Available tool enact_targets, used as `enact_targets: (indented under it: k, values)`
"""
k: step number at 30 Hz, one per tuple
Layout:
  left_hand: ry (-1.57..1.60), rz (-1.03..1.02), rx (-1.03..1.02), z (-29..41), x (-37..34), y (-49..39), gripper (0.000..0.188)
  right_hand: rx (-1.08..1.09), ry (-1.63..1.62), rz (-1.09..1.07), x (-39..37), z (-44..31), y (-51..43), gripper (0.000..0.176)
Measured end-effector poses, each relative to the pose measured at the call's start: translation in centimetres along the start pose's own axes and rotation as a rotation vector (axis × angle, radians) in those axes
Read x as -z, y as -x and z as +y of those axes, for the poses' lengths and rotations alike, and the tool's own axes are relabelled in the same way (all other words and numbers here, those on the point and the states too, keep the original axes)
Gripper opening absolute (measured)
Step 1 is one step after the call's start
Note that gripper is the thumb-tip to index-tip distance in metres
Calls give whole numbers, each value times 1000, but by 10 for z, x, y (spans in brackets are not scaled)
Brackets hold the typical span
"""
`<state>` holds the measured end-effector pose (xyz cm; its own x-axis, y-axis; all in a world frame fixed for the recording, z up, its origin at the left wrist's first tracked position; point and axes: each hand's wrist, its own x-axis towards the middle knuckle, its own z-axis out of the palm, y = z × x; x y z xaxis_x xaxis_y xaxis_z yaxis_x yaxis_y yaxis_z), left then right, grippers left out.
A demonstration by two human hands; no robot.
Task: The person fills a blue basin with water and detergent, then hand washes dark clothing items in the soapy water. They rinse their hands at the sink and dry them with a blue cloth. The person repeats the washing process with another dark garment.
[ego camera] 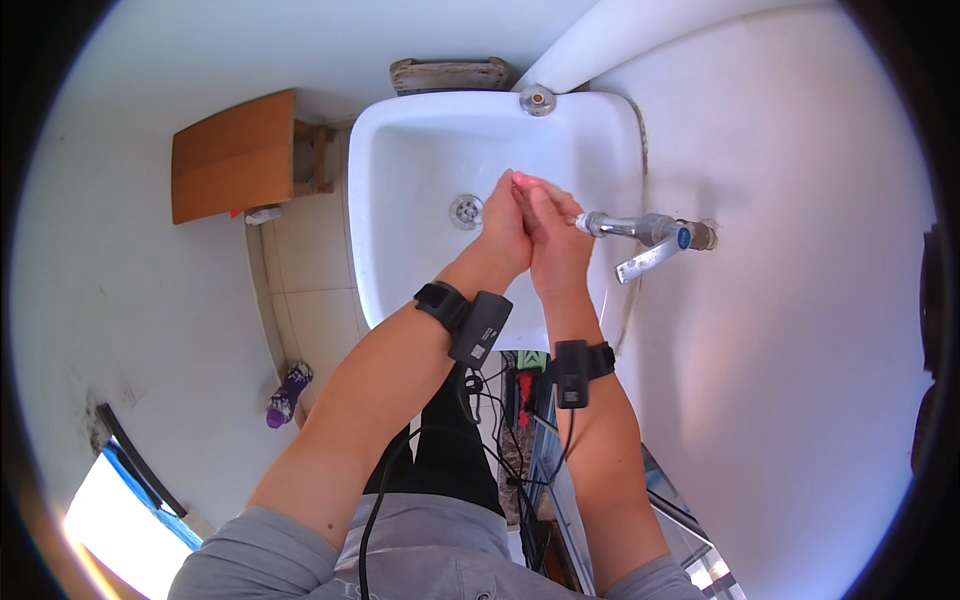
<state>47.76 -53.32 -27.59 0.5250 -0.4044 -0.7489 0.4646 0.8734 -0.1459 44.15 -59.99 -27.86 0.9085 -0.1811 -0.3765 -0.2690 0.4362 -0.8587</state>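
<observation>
Over a white ceramic washbasin (405, 262), my left hand (506, 225) and my right hand (559, 232) are pressed together, with the fingers bent over one another. The metal tap (637, 227) comes out of the wall at the right, and its spout end meets the edge of my right hand. Its lever handle (646, 260) points down and to the left. Left of my hands lies the round metal drain (466, 212). The space between my palms is hidden, and whether water runs is unclear. Each forearm has a black strapped device with a cable.
A brown board (234, 157) rests on a wooden stool at the left. A purple bottle (289, 395) lies by the left wall. A round metal fitting (538, 100) sits on the basin's far rim, near a wide white pipe (592, 45). Black cables hang between my arms.
</observation>
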Motion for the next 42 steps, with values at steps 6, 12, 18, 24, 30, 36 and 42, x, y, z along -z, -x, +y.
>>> enact_targets:
  k: [6,12,18,24,30,36,42]
  values:
    - [-1506,-222,-318,9,14,-10,28,268,829,-295,12,-14,-24,22]
    - [-1858,-581,85,25,17,-13,21,-474,389,-304,39,-39,-21,32]
    - [-922,-571,359,16,19,-25,15,-417,-286,-138,56,-6,-3,41]
    - [-1244,-158,-280,-9,14,-35,15,-352,-570,96,32,13,-9,30]
    - [-1486,-294,-876,-8,26,-19,34,-346,-359,89,9,-3,-17,28]
    - [-1700,-28,-698,-1,29,1,66,-104,360,-35,4,15,-19,25]
    - [-1228,-263,-34,43,14,-10,46,-154,974,-269,20,-2,-26,23]
